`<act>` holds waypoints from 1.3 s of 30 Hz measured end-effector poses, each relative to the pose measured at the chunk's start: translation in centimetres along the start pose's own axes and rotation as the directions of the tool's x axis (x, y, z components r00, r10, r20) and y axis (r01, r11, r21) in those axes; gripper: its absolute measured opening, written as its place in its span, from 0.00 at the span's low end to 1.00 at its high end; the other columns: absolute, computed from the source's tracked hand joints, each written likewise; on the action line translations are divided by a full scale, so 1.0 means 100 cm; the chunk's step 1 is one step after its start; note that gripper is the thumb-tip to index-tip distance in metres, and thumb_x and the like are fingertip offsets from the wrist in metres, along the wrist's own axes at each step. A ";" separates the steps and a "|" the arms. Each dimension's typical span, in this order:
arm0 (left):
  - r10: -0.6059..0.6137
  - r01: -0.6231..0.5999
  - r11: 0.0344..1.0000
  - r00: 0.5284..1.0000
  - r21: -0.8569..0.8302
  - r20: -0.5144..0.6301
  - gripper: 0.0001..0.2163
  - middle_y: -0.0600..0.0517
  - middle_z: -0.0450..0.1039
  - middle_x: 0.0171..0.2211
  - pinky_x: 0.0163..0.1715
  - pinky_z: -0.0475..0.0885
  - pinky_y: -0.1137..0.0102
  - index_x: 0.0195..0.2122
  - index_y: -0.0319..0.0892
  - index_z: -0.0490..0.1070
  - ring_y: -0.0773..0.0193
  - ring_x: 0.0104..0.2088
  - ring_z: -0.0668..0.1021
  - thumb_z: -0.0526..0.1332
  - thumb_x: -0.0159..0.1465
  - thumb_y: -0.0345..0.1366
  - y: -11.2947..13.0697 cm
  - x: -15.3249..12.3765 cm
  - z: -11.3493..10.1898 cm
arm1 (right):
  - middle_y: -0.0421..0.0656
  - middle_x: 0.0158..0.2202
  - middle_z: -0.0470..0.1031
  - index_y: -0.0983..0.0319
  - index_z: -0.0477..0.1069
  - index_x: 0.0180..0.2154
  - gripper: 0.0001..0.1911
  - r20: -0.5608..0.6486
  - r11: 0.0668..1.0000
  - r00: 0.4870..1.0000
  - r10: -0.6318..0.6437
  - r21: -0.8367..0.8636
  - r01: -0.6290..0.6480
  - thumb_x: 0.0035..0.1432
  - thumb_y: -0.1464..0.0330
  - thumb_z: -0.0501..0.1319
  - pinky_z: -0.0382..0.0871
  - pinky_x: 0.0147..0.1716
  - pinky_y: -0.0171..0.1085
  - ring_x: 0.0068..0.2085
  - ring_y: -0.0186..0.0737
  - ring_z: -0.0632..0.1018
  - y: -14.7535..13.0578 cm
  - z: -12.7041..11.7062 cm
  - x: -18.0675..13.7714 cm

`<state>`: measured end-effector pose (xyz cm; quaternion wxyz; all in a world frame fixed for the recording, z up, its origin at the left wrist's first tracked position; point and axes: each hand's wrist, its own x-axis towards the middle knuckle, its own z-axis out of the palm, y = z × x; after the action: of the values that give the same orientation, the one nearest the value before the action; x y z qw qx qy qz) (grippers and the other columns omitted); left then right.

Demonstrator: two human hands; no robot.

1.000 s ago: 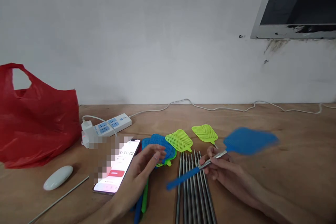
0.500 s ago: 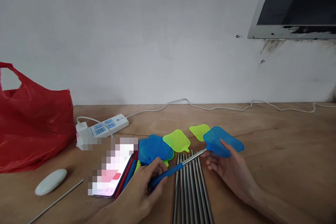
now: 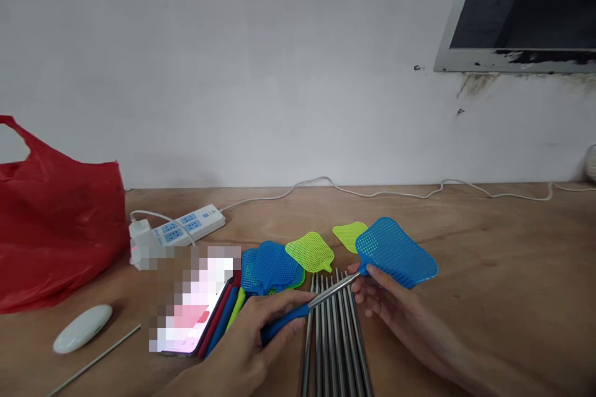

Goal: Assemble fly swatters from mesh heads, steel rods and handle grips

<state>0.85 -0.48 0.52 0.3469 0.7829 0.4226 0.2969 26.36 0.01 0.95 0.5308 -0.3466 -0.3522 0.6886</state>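
A blue fly swatter (image 3: 395, 253) with a mesh head and a metal shaft is held up between my two hands. My left hand (image 3: 261, 335) is closed around its blue grip. With thumb and fingers, my right hand (image 3: 391, 298) pinches the neck where the shaft meets the head. Beneath the swatter lie several metal rods (image 3: 333, 341) side by side. Loose mesh heads lie beyond them: blue ones (image 3: 274, 267), a yellow-green one (image 3: 311, 252) and another yellow-green one (image 3: 348, 236). Red, blue and yellow-green grips (image 3: 223, 319) lie left of my left hand, partly covered.
A phone (image 3: 198, 307) with a lit, blurred screen lies at left. Behind it is a white power strip (image 3: 200, 223) whose cable runs along the wall. A red plastic bag (image 3: 60, 229) and a white oval device (image 3: 82, 329) are on the wooden table (image 3: 503, 285).
My right hand has moved from the swatter's head to its neck, thumb now on the joint. The head has tilted to show more of its face. The view has shifted slightly.
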 end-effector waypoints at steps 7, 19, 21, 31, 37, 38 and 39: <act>-0.006 0.010 0.998 0.997 0.060 -0.071 0.15 0.57 0.77 0.53 0.54 0.74 0.61 0.56 0.63 0.71 0.55 0.53 0.78 0.59 0.69 0.43 0.003 -0.021 -0.013 | 0.40 0.26 0.78 0.61 0.82 0.30 0.18 -0.243 0.998 0.969 -0.043 0.030 0.052 0.37 0.58 0.79 0.73 0.30 0.29 0.30 0.33 0.75 -0.025 -0.015 0.000; -0.096 0.094 0.995 0.990 -0.020 -0.099 0.16 0.51 0.78 0.50 0.52 0.75 0.60 0.54 0.55 0.75 0.53 0.51 0.78 0.59 0.67 0.48 0.004 -0.013 0.005 | 0.41 0.26 0.77 0.59 0.81 0.37 0.21 -0.104 1.000 0.994 -0.014 -0.018 0.013 0.48 0.51 0.72 0.71 0.29 0.34 0.28 0.35 0.74 0.000 0.007 -0.004; -0.131 0.127 0.990 0.988 -0.056 -0.086 0.16 0.50 0.77 0.51 0.54 0.74 0.59 0.54 0.54 0.74 0.53 0.52 0.77 0.58 0.68 0.48 0.007 -0.006 0.012 | 0.41 0.26 0.77 0.60 0.81 0.35 0.20 -0.076 0.999 0.997 -0.026 -0.027 0.024 0.48 0.52 0.72 0.71 0.30 0.34 0.29 0.35 0.74 0.005 0.013 -0.004; -0.170 0.160 0.952 0.985 -0.262 -0.014 0.17 0.50 0.78 0.40 0.45 0.75 0.64 0.51 0.48 0.75 0.56 0.43 0.79 0.59 0.67 0.51 0.021 0.002 0.023 | 0.44 0.27 0.78 0.60 0.81 0.35 0.19 -0.053 0.998 0.997 -0.059 -0.024 0.058 0.51 0.52 0.70 0.71 0.29 0.35 0.31 0.38 0.76 0.007 0.003 -0.005; -0.164 0.160 0.968 0.986 -0.191 -0.008 0.19 0.50 0.76 0.47 0.51 0.73 0.63 0.56 0.53 0.72 0.55 0.49 0.77 0.58 0.68 0.52 0.017 -0.002 0.025 | 0.43 0.31 0.78 0.60 0.79 0.32 0.20 -0.012 0.987 0.999 -0.032 -0.158 0.030 0.47 0.51 0.72 0.72 0.30 0.35 0.33 0.39 0.78 0.006 0.005 -0.010; -0.144 0.142 0.977 0.990 -0.159 0.000 0.19 0.50 0.76 0.49 0.52 0.72 0.62 0.58 0.55 0.70 0.55 0.51 0.76 0.57 0.68 0.51 0.016 -0.002 0.023 | 0.43 0.30 0.78 0.61 0.78 0.31 0.21 -0.020 0.980 0.999 -0.048 -0.196 0.043 0.47 0.50 0.72 0.72 0.29 0.35 0.32 0.39 0.78 0.004 0.005 -0.009; -0.115 0.114 0.986 0.993 -0.125 0.000 0.19 0.51 0.75 0.50 0.54 0.71 0.62 0.59 0.56 0.67 0.55 0.52 0.75 0.55 0.69 0.50 0.016 -0.002 0.019 | 0.42 0.29 0.77 0.61 0.77 0.31 0.22 -0.037 0.970 0.997 -0.069 -0.236 0.058 0.48 0.49 0.70 0.71 0.28 0.36 0.30 0.39 0.77 0.000 0.003 -0.008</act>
<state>2.95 -1.89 0.64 0.4102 0.7331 0.4486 0.3051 26.27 -0.83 1.23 0.5155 -0.4110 -0.4299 0.6168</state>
